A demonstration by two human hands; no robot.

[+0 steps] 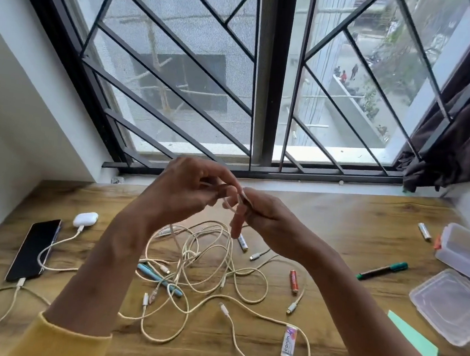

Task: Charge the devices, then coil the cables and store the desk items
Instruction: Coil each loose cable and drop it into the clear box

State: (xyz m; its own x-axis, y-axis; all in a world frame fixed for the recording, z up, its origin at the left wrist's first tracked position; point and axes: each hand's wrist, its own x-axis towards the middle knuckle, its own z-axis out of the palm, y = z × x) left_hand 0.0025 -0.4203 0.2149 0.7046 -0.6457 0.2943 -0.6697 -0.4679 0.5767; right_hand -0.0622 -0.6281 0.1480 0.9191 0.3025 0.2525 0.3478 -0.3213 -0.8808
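Both hands are raised above the counter (pixel 339 216), where a cream cable (pixel 229 206) is pinched between the left hand (pixel 186 190) and right hand (pixel 264 218). Its remaining length is left tangled below, near the plugged-in phone (pixel 33 249) and earbud case (pixel 85 219).

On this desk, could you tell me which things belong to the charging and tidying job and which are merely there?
Part of the job:
- cable gripped by left hand and right hand
- tangled cables
- phone, plugged in
- earbud case, plugged in
- batteries
- green marker
- blue pen
- plastic box and lid

Merely there:
- window grille
- curtain
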